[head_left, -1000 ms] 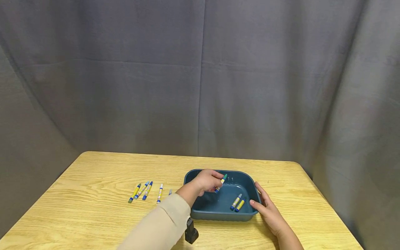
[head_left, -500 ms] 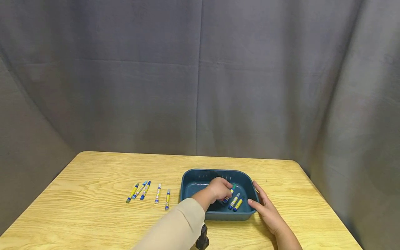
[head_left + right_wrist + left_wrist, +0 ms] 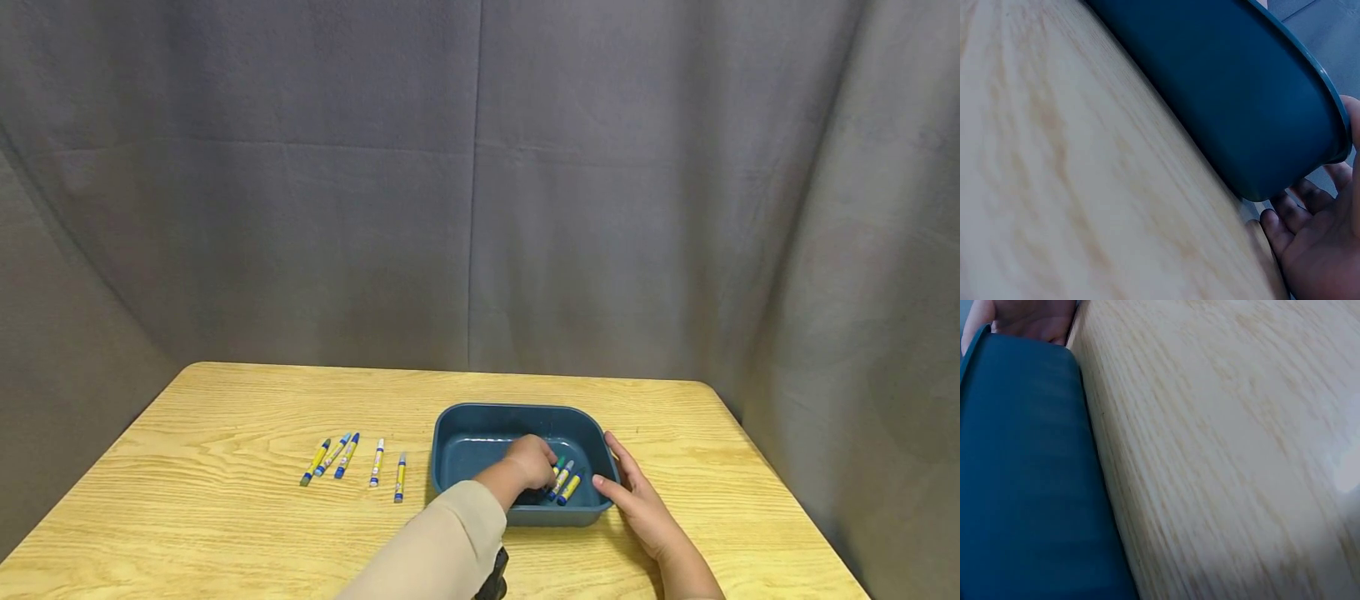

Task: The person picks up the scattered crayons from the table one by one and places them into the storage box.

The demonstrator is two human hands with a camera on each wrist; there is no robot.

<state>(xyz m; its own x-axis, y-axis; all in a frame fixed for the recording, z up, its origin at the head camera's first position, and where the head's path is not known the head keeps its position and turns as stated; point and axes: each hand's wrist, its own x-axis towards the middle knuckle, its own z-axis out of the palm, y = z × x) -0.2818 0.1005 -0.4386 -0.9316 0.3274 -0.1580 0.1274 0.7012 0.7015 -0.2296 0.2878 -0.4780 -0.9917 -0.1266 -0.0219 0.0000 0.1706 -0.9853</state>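
Green-tipped crayon [image 3: 559, 463] inside bin [image 3: 555, 517], beside left hand [image 3: 529, 463]; cannot tell if pinched. Right hand [image 3: 637, 502] grips bin's side. Crayon probably light, stiff, snappable (may roll): hold mid-barrel

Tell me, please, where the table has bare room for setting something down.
The table is bare left of the five loose crayons, along its far edge behind the teal tub, and between the right hand and the table's right edge. It is crowded in the tub's right end, where the left hand is beside three more crayons.
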